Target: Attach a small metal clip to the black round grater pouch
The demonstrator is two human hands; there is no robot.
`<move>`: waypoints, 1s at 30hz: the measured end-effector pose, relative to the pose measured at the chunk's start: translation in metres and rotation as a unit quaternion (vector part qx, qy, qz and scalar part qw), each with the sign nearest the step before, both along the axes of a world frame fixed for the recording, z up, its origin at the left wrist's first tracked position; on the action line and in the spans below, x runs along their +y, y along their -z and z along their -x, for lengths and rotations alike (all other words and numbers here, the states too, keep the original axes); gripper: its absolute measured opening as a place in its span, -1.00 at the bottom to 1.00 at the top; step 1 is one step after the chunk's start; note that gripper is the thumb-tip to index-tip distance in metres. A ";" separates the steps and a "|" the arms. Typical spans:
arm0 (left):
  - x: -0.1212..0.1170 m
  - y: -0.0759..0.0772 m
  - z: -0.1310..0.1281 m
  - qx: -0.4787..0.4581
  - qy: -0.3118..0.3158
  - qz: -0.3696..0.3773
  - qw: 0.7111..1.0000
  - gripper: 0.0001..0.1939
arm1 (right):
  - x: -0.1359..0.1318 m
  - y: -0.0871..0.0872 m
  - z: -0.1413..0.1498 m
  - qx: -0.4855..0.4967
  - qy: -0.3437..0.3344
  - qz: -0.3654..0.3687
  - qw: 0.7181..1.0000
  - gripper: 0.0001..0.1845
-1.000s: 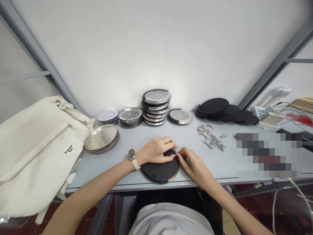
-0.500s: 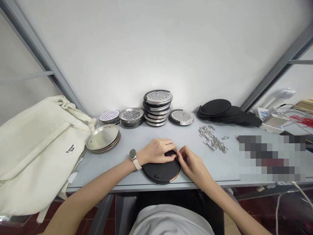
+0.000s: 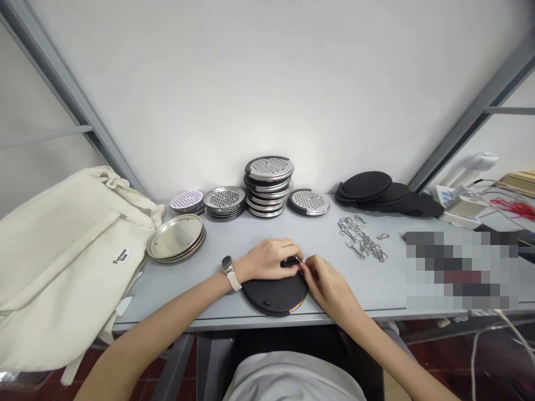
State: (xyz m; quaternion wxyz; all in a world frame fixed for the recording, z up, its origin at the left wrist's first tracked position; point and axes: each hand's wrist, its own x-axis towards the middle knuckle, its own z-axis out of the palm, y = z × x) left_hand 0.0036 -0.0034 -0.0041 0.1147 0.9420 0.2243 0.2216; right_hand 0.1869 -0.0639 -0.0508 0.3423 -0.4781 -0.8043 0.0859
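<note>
A round black disc [image 3: 276,295] with a small slot and a shiny metal rim showing at its lower right lies at the front of the table. My left hand [image 3: 273,259] is closed over the disc's far side, fingers and thumb bent at its right edge. There my right hand [image 3: 328,281] pinches a small metal clip [image 3: 301,270], mostly hidden by the fingertips, against the edge by the left fingers. To the right lies a loose pile of metal clips [image 3: 364,245], with a single clip [image 3: 383,236] beside it.
Along the wall stand a tall stack of round graters [image 3: 270,189], a single grater [image 3: 309,201], two shorter grater piles and black discs [image 3: 368,186]. Plain metal discs [image 3: 175,236] lie left, by a cream bag [image 3: 79,267]. A box and cables are at far right.
The view has shifted slightly. My right hand has moved a little down, its fingertips still at the disc's edge. My left hand keeps its hold.
</note>
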 end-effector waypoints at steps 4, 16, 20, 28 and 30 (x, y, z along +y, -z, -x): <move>0.000 0.000 0.000 -0.014 0.009 0.018 1.000 -0.90 | 0.000 0.003 0.000 -0.019 0.006 -0.012 1.000 -0.86; -0.002 -0.001 -0.001 -0.007 0.012 0.028 0.999 -0.87 | 0.001 0.008 0.000 -0.040 0.020 -0.071 0.996 -0.84; -0.002 -0.001 -0.002 0.001 0.006 0.012 1.000 -0.86 | 0.000 0.008 0.000 -0.053 0.024 -0.090 0.994 -0.84; -0.002 0.002 -0.004 0.001 0.014 0.008 1.000 -0.88 | -0.001 0.007 0.001 -0.061 0.029 -0.120 0.990 -0.81; -0.002 0.002 -0.005 -0.004 0.018 0.012 1.000 -0.88 | 0.000 0.007 0.001 -0.060 0.033 -0.120 0.990 -0.81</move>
